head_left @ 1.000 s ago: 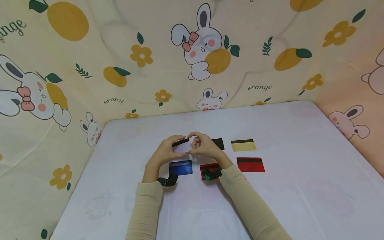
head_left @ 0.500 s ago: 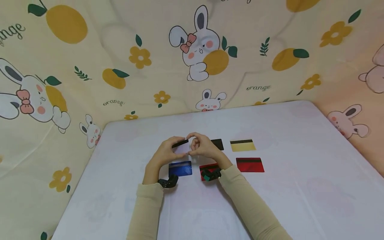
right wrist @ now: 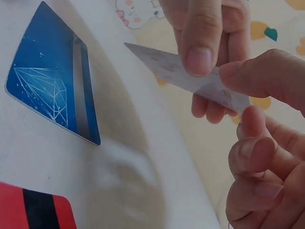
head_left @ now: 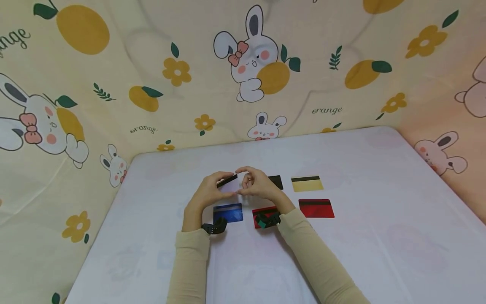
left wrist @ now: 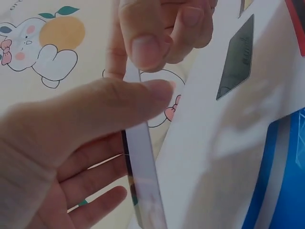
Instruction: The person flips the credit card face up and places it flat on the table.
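My left hand holds a pale plastic card with a dark stripe above the table. In the left wrist view, the thumb lies across the face of the card, and fingers show behind it. My right hand pinches the card's other end between thumb and forefinger, its remaining fingers curled in. The right wrist view shows the card tilted, with faint marks on its face. Below my hands lies a blue card with a grey stripe.
A red card lies partly hidden under my right wrist. A black card sits behind that hand. Farther right are a gold card and another red card. A patterned cloth hangs behind the white table.
Both hands stay on the pale card at nearly the same spot. The left forearm has shifted slightly right, and the card seems to have tilted a little. The cards on the table have not moved.
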Demonstrator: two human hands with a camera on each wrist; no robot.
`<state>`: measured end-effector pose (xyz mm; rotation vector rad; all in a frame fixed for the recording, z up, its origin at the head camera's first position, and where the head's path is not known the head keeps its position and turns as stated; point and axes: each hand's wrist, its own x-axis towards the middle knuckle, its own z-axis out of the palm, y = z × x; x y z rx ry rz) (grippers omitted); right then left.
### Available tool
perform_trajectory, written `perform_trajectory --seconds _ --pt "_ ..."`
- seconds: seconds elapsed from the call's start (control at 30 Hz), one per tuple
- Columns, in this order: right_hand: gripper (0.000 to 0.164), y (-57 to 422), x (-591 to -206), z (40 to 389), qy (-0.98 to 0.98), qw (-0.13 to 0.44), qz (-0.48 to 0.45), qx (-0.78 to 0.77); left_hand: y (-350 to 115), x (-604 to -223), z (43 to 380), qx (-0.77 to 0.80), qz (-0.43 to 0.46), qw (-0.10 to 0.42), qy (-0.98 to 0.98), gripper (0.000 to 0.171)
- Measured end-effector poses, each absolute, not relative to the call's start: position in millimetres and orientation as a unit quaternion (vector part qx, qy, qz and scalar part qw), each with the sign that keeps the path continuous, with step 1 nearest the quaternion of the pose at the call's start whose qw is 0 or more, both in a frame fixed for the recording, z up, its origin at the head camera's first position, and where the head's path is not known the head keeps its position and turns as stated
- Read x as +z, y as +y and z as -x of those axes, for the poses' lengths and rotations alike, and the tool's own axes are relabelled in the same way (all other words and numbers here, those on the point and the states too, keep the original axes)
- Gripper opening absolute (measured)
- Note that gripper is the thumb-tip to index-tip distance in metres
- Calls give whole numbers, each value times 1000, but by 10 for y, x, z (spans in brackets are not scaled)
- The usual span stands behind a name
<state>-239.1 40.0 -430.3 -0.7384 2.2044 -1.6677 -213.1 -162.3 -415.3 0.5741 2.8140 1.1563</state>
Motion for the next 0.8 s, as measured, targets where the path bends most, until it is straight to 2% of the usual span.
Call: perform_trajectory --seconds 0.17,0.5,0.8 --pt "64 404 -4306 2373 758 143 261 -581 -1651 -4163 2127 382 -180 38 905 56" --pt "64 396 -4323 2393 757 143 256 -584 -1713 -4125 2145 418 -174 19 891 59" --pt "61 348 -4345 2370 748 177 249 -589 -1778 -4120 2133 485 -162 27 859 60"
